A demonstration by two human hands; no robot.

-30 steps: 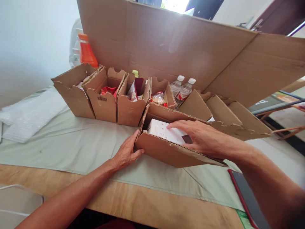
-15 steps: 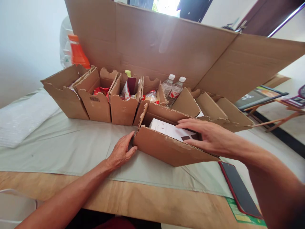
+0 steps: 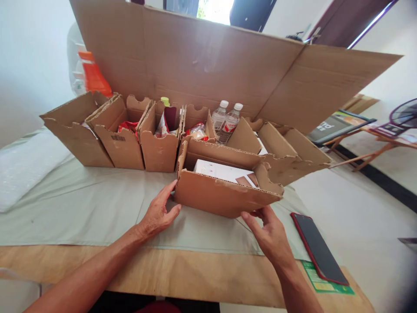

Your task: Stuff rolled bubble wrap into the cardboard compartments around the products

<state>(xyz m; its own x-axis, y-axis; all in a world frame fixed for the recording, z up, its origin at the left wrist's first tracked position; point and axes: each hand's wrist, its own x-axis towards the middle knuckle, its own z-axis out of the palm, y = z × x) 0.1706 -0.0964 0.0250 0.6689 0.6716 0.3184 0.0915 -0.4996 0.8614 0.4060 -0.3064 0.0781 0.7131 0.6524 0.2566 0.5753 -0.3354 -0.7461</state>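
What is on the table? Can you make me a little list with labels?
Left hand: touches the near left corner of the front cardboard box
Right hand: under that box's near right edge
Inside the box: a white carton
Behind: a row of open cardboard boxes with snack packets, two water bottles, an orange bottle
Backdrop: a big cardboard sheet, standing up
Right of the hands: a dark phone in a red case
Surface: grey cloth on a wooden table

Brown cardboard box (image 3: 221,198); white carton (image 3: 221,171) (maroon patch); red-edged black phone (image 3: 317,248).
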